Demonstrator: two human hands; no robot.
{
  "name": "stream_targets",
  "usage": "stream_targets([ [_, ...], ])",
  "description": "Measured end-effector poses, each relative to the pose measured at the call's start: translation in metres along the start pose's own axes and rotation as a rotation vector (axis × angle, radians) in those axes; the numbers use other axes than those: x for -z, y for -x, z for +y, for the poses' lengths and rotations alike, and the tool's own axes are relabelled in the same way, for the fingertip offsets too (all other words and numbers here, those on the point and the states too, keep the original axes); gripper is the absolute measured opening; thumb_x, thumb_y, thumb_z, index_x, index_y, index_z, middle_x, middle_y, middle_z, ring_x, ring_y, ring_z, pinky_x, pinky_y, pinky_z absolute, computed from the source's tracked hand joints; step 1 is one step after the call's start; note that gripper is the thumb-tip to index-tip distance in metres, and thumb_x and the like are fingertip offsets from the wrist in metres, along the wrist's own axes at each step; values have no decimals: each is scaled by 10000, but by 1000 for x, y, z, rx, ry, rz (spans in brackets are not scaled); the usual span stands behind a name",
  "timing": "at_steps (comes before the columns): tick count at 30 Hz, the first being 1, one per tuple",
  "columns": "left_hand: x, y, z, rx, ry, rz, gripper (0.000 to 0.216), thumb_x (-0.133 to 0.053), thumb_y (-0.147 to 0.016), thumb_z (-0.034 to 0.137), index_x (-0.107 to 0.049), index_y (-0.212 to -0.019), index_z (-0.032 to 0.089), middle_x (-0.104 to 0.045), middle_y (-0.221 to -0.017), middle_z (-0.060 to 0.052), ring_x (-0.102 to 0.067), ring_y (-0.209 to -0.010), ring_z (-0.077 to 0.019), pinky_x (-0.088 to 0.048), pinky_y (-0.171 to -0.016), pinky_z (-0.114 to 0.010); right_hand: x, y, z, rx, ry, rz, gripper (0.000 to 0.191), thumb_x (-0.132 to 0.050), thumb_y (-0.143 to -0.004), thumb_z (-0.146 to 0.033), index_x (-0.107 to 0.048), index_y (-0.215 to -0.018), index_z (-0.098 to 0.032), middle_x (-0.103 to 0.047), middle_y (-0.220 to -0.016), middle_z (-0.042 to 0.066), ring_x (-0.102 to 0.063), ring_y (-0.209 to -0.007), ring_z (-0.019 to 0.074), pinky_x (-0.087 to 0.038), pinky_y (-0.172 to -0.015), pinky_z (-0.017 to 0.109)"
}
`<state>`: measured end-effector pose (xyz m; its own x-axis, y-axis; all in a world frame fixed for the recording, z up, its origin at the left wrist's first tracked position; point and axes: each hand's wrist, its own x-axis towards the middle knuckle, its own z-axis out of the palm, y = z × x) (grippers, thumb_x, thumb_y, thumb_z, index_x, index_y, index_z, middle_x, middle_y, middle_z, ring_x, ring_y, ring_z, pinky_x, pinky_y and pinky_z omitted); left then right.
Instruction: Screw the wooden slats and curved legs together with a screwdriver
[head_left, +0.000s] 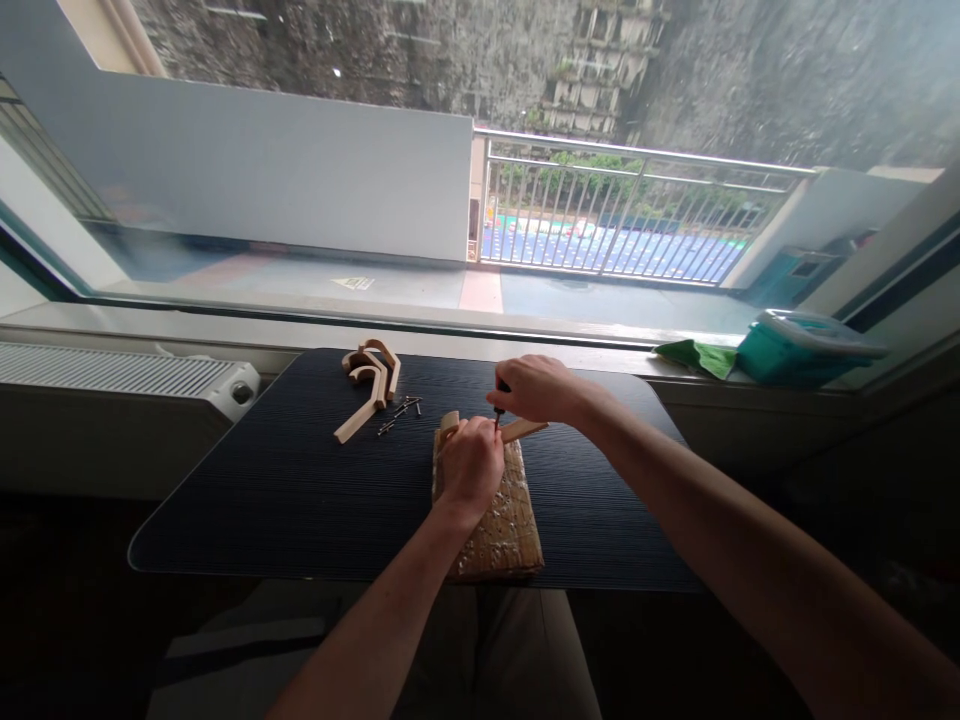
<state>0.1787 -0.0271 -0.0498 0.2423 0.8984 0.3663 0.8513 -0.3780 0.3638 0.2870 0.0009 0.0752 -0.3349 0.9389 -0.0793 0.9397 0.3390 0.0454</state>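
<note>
My right hand (534,388) is closed around the dark handle of a screwdriver (499,405), which points straight down. Just below its tip, my left hand (472,462) is closed over a pale curved wooden piece (525,430), pressing it onto the far end of a worn board (506,530). One curved end of the piece shows left of my left hand, and a straight end sticks out to the right. My fingers hide where the screwdriver's tip meets the wood. Holes and pale marks cover the board's top.
On the dark table (315,510), several similar bent wooden pieces (375,380) lie at the back left, with loose screws (400,413) beside them. A teal box (802,350) and a green cloth (697,357) rest on the windowsill. A white radiator (120,375) stands at left.
</note>
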Motion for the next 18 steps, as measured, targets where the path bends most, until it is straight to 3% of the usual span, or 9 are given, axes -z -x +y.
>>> stream_targets([
  [4,-2,1,-2,-16,47,18,175,-464,-864,187,-602,-971,167,-669,-928,-68,-594,-907,-212,-406,-881,-339,-8,-2,0,-57,13,41,337,-420,-831,-380,-664,-882,-154,-677,-818,122,-600,-710,191,-316,-533,262],
  [8,4,14,-7,-68,138,44,337,-516,-815,124,-530,-1151,146,-615,-1170,-93,-555,-1080,-212,-376,-982,-338,-7,0,1,-19,-8,47,298,-427,-822,-365,-655,-837,-174,-680,-805,102,-596,-699,186,-299,-523,263],
  [10,14,21,-9,-90,171,52,325,-520,-809,112,-547,-1130,153,-589,-1218,-93,-529,-1124,-206,-386,-984,-324,-6,1,1,-1,-19,58,281,-431,-814,-353,-651,-823,-178,-681,-813,97,-590,-697,183,-294,-523,268],
  [15,53,16,-15,-135,117,158,157,-522,-833,183,-632,-942,207,-650,-1067,-48,-546,-1017,-200,-399,-946,-341,-6,3,2,2,-46,58,263,-437,-807,-329,-650,-816,-174,-675,-799,94,-566,-682,166,-292,-535,270],
  [18,65,-5,-16,-227,-22,47,141,-614,-774,237,-652,-906,202,-656,-1029,-59,-514,-1062,-238,-308,-1017,-417,-7,5,2,-1,-77,51,261,-440,-806,-320,-651,-855,-175,-671,-813,87,-548,-685,156,-296,-548,267],
])
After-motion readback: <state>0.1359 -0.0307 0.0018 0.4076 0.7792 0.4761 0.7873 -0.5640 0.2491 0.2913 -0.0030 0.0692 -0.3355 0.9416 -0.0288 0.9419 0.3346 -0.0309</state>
